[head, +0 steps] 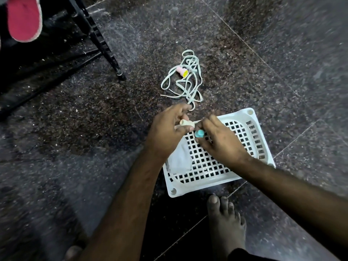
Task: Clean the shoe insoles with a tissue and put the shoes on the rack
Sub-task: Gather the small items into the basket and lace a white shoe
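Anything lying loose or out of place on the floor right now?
Yes. A tangled shoelace lies loose on the floor beyond the white basket, with a pink smiley charm on it. A folded tissue sits in the basket.

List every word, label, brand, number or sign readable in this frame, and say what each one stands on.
No words, brands or numbers can be read anywhere.
Only sign: a yellow smiley face, without lettering, on the pink charm lying among the shoelaces on the floor.
The cream charm in the left hand and the blue charm at the right hand show no legible marking.
The white basket carries no text.
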A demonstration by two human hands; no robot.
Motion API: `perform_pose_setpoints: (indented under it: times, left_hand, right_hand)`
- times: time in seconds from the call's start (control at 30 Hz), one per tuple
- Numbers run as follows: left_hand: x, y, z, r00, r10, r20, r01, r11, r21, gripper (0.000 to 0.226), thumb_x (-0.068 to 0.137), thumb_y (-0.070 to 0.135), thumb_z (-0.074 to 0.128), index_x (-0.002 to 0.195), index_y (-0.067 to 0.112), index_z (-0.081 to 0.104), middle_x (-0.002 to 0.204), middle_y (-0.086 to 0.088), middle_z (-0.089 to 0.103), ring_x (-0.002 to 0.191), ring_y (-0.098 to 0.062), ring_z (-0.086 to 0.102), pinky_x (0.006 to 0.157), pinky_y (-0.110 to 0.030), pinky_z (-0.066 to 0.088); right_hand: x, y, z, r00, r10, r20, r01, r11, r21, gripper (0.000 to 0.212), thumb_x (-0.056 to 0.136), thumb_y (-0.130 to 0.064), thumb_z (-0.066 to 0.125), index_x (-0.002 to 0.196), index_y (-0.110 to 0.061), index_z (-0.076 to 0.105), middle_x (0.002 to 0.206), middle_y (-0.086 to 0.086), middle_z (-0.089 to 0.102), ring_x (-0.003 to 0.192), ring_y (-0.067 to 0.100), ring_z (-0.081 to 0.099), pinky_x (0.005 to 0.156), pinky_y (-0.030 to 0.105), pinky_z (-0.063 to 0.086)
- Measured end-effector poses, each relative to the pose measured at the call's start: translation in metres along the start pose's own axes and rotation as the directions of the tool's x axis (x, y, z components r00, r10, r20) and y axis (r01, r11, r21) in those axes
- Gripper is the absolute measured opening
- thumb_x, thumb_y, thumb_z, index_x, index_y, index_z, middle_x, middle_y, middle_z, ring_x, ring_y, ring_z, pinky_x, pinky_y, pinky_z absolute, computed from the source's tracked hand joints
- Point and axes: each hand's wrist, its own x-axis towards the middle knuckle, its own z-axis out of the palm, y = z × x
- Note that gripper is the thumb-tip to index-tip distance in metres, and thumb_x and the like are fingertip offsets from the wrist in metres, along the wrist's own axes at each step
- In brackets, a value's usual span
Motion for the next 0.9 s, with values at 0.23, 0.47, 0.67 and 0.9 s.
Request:
perform_pose_setpoints:
  times: [0.23, 0.47, 0.67, 0.9]
  left_hand:
    - [-0.001, 0.015, 0.021, 0.987, -0.002, 0.162, -0.065, 0.911, 0.408, 0.076, 0.08, 0.006, 0.078, 0.144, 0.029, 0.044, 0.103, 0.007, 0.065, 0.096, -0.019, 0.063, 0.085, -0.041, 0.054]
    - [-0.002, 0.015, 0.037, 0.99, -0.024, 0.141, -0.071, 0.774, 0.629, 0.07, 0.08, 0.026, 0.081, 0.138, 0.026, 0.043, 0.116, 0.004, 0.066, 0.114, -0.023, 0.059, 0.096, -0.041, 0.045]
    - [0.001, 0.014, 0.016, 0.976, -0.131, 0.171, 0.096, 0.975, 0.201, 0.078, 0.07, 0.022, 0.09, 0.138, 0.029, 0.053, 0.107, 0.01, 0.061, 0.102, -0.011, 0.059, 0.087, -0.039, 0.055]
    - [0.05, 0.006, -0.016, 0.991, -0.054, -0.123, 0.07, 0.99, 0.123, 0.044, 0.083, 0.013, 0.079, 0.124, 0.02, 0.063, 0.106, 0.006, 0.064, 0.085, 0.003, 0.056, 0.072, -0.002, 0.042]
  right_hand:
    - [-0.006, 0.012, -0.01, 0.999, 0.025, 0.035, -0.023, 0.997, -0.076, 0.052, 0.089, -0.038, 0.069, 0.132, -0.02, 0.047, 0.112, -0.006, 0.046, 0.092, 0.013, 0.053, 0.079, 0.034, 0.051]
    - [-0.004, 0.02, -0.018, 1.0, -0.007, 0.019, 0.007, 1.0, -0.013, 0.069, 0.082, -0.06, 0.063, 0.137, -0.022, 0.049, 0.11, -0.002, 0.051, 0.097, 0.018, 0.058, 0.078, 0.042, 0.056]
    - [0.015, 0.015, -0.031, 0.996, -0.061, -0.062, 0.064, 0.997, 0.041, 0.054, 0.098, -0.059, 0.046, 0.128, -0.016, 0.057, 0.108, -0.001, 0.051, 0.097, 0.016, 0.057, 0.08, 0.04, 0.053]
    - [0.081, 0.021, -0.032, 0.989, -0.106, -0.1, 0.088, 0.981, -0.174, 0.034, 0.101, -0.042, 0.045, 0.114, -0.013, 0.06, 0.108, 0.005, 0.052, 0.096, 0.023, 0.054, 0.083, 0.041, 0.051]
